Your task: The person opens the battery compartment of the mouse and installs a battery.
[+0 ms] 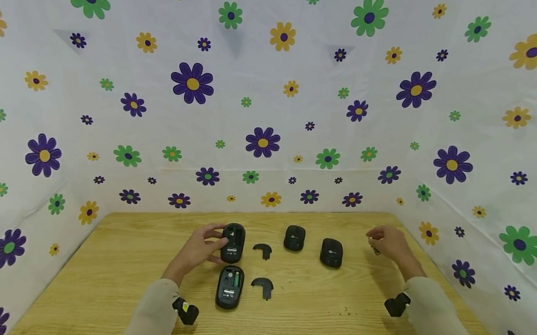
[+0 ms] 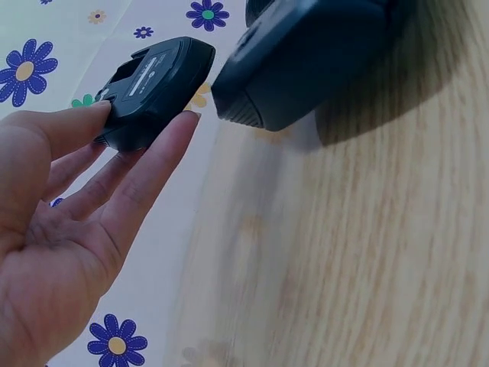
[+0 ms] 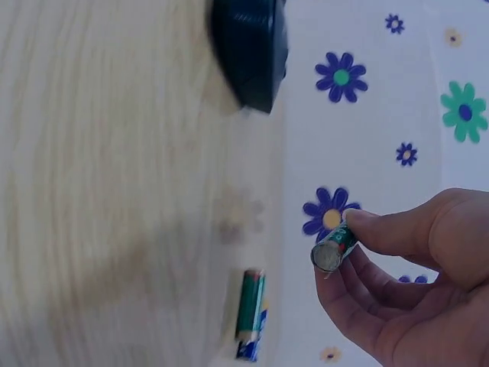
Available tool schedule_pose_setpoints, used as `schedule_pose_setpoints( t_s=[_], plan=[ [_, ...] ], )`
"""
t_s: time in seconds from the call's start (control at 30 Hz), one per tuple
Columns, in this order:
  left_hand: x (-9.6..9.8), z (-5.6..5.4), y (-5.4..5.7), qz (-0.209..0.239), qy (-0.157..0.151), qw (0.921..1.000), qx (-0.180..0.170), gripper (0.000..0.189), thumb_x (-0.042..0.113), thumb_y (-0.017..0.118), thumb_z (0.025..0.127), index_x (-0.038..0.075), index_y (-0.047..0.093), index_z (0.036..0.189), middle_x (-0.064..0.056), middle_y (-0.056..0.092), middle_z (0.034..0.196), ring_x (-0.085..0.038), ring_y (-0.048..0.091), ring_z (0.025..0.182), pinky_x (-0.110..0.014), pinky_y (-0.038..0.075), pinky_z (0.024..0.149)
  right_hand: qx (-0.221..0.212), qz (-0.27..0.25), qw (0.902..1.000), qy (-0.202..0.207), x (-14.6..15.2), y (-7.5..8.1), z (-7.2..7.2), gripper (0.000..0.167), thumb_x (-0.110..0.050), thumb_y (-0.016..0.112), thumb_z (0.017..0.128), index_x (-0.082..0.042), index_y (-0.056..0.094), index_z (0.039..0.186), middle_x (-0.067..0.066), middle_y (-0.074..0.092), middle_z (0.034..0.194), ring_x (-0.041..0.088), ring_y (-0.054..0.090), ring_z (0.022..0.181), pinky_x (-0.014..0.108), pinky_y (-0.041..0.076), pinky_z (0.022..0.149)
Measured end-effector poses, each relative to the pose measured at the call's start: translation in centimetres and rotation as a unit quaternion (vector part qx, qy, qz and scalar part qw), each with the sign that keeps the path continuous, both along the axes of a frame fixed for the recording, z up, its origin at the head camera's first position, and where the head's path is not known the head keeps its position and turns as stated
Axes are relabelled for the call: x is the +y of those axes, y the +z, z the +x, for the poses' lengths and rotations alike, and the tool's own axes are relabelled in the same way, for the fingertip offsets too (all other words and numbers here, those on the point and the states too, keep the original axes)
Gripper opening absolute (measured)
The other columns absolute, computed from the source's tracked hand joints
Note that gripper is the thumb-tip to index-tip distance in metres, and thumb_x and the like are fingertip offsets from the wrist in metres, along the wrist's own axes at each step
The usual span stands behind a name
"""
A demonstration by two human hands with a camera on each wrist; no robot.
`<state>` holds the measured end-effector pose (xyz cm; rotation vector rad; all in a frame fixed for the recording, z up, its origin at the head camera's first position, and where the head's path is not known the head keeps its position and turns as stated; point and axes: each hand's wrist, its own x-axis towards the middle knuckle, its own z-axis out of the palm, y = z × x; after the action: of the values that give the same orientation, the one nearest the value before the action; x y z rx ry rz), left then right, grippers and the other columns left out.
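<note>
My left hand (image 1: 199,248) holds a black computer mouse (image 1: 232,251) underside up, thumb on one edge and fingers on the other. Its battery slot is uncovered and looks dark inside. Right of the row of mice, my right hand (image 1: 392,245) pinches a green battery (image 3: 335,249) above the table, between thumb and fingers. A second upturned mouse (image 1: 223,295) lies nearer me with a green battery (image 1: 236,279) in its slot. Two black battery covers, a far cover (image 1: 265,249) and a near cover (image 1: 265,286), lie beside these mice.
Two black mice, a left one (image 1: 294,238) and a right one (image 1: 331,253), sit upright mid-table. In the right wrist view a green battery (image 3: 250,302) and a blue one (image 3: 248,351) lie together on the wooden table (image 1: 302,316). Flower-printed cloth (image 1: 230,114) surrounds the back and sides.
</note>
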<state>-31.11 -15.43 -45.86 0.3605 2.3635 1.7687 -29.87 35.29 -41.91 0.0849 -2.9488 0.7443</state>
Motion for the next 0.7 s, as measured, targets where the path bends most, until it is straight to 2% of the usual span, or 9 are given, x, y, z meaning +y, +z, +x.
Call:
schedule_pose_setpoints(
  t_s=[0.17,0.4,0.7],
  plan=[
    [0.0,0.0,0.0,-0.002,0.001,1.0000,0.000,0.051,0.008,0.060,0.104,0.005,0.045,0.153,-0.031,0.055,0.139,-0.027,0.072,0.102,-0.045,0.068,0.073,0.019,-0.030,0.9991,0.022,-2.4,0.8,0.2,0.020,-0.004,0.067,0.096,0.007,0.074,0.112,0.028,0.073,0.107,0.041,0.071,0.096,0.047,0.064,0.075],
    [-0.2,0.0,-0.2,0.004,-0.003,1.0000,0.003,0.052,0.011,0.061,0.104,0.005,0.045,0.153,-0.031,0.055,0.139,-0.027,0.073,0.102,-0.048,0.068,0.074,0.021,-0.043,0.9970,0.061,-6.1,2.5,0.4,0.019,-0.006,0.067,0.097,0.003,0.075,0.111,0.024,0.074,0.106,0.037,0.073,0.094,0.046,0.065,0.076],
    [0.4,0.1,-0.1,0.010,0.001,0.9999,-0.008,0.053,0.012,0.062,0.104,0.005,0.044,0.154,-0.031,0.055,0.140,-0.026,0.073,0.103,-0.046,0.068,0.074,0.025,-0.060,0.9922,0.107,-10.8,2.9,0.0,0.017,-0.003,0.068,0.097,0.001,0.075,0.111,0.020,0.075,0.106,0.030,0.074,0.090,0.040,0.066,0.074]
  ],
)
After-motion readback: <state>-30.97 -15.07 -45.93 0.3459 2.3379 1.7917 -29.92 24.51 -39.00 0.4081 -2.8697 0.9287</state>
